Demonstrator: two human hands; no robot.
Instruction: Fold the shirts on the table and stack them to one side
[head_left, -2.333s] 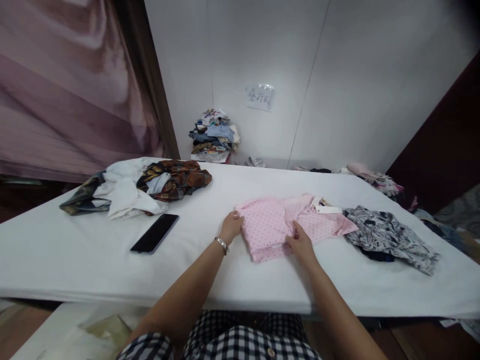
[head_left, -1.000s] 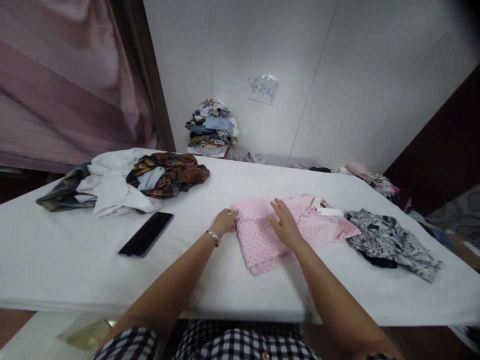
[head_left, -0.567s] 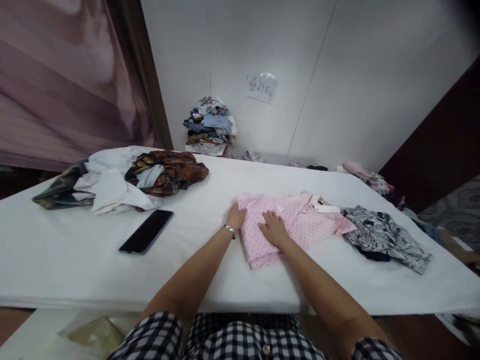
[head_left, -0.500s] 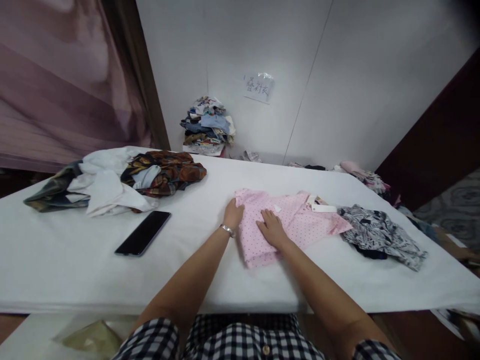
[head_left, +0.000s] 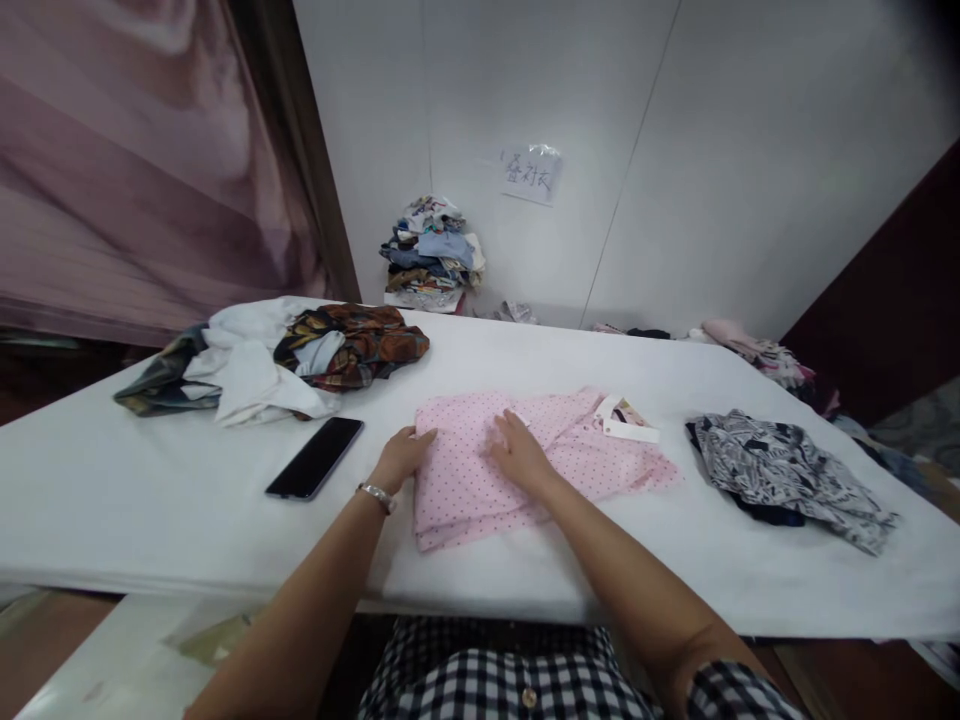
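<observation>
A pink shirt [head_left: 465, 490] with small dark dots lies partly folded on the white-covered table. Its left part forms a neat rectangle, while the right part tapers out flat near the collar. My left hand [head_left: 405, 458], with a bracelet at the wrist, grips the shirt's left edge; the fingertips are partly hidden. On top of the folded part, my right hand [head_left: 521, 458] rests with its fingers spread. White paper tags [head_left: 630, 428] lie by the collar.
A black phone [head_left: 316, 458] lies left of the shirt. Crumpled clothes [head_left: 262, 375] are behind it; a black-and-white patterned garment [head_left: 780, 465] lies right. Stacked clothes [head_left: 435, 250] stand against the wall below a handwritten paper sign [head_left: 531, 175]. The table [head_left: 187, 510] has its front edge near me.
The pink shirt has shifted left with both hands, and now lies clear of the patterned garment. Its folded left part looks flatter and wider. The view has turned slightly left.
</observation>
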